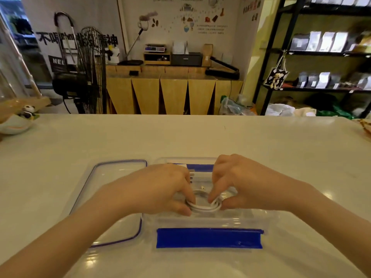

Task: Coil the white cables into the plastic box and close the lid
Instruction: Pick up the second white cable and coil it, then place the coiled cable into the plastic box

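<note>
A clear plastic box (259, 219) with blue side clasps sits on the white table just in front of me. Inside it lies a coil of white cable (202, 207). My left hand (158, 187) and my right hand (241, 183) both reach into the box and pinch the coil from either side, fingertips pressing on its loops. A plug end shows between my hands at the back of the box. The clear lid (112, 177) with a purple rim lies flat on the table to the left of the box, partly under my left forearm.
A white bowl with a panda figure (22, 121) stands at the table's far left edge. Beyond the table are a black fan (88, 71), a wooden counter and black shelves on the right.
</note>
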### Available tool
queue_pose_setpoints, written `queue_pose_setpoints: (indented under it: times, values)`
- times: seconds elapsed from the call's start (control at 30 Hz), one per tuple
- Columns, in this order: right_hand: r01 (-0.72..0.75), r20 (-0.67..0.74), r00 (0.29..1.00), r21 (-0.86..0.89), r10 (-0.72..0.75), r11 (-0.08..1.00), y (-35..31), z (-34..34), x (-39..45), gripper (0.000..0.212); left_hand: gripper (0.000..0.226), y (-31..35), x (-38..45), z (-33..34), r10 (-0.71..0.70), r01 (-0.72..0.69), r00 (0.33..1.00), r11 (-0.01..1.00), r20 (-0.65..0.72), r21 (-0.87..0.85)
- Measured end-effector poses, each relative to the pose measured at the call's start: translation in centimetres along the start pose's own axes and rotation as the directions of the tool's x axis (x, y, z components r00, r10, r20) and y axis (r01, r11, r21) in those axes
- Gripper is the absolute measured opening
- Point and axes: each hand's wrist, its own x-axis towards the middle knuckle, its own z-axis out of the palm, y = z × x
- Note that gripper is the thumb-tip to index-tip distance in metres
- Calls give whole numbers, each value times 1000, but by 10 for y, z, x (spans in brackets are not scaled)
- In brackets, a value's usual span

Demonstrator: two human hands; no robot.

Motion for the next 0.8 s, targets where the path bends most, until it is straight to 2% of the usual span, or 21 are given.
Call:
queue_pose_setpoints:
  times: [0.13, 0.3, 0.43, 0.8]
  values:
    - [98, -28, 994, -113, -101, 989, -4, 12, 0, 19, 27, 5, 8, 11, -15, 13, 1000, 996, 14, 88]
    - [101, 47, 994, -198, -94, 975, -3, 15, 4, 22, 24, 3, 15, 15, -18, 20, 998, 999, 64, -34]
    - [118, 92, 990, -159, -104, 980, -3, 18, 7, 23, 26, 1, 17, 16, -1, 20, 988, 992, 152, -125]
    - [-43, 82, 996, 68, 37, 997, 9, 3, 5, 36, 27, -7, 8, 12, -8, 41, 993, 960, 119, -278]
